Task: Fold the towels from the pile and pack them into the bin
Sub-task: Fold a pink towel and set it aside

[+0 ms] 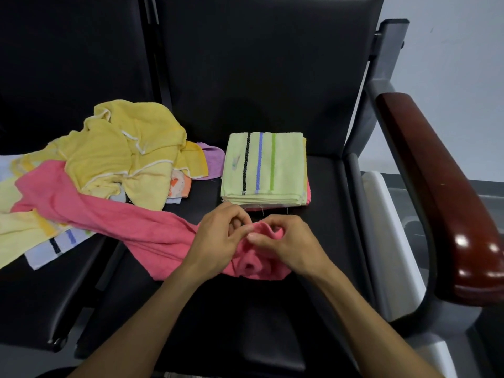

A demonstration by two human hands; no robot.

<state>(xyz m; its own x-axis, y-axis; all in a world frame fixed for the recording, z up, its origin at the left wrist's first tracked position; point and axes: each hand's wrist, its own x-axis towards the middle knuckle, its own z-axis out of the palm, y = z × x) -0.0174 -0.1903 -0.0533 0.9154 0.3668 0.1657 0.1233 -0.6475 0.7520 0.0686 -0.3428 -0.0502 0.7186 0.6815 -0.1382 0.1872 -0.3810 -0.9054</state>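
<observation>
A long pink towel (114, 219) trails from the pile on the left across the black seat to my hands. My left hand (218, 238) and my right hand (286, 244) both pinch its bunched end at the seat's middle, fingertips almost meeting. The pile (120, 148) holds crumpled yellow towels, a purple one and a pale striped one. Just beyond my hands lies a folded stack (264, 167); its top towel is light green with black, blue and green stripes, and a pink folded towel shows underneath.
The towels lie on black padded bench seats (327, 181). A glossy dark-red wooden armrest (441, 192) on a grey metal frame rises at the right. Past it, low down, stands a white plastic container rim (387, 236).
</observation>
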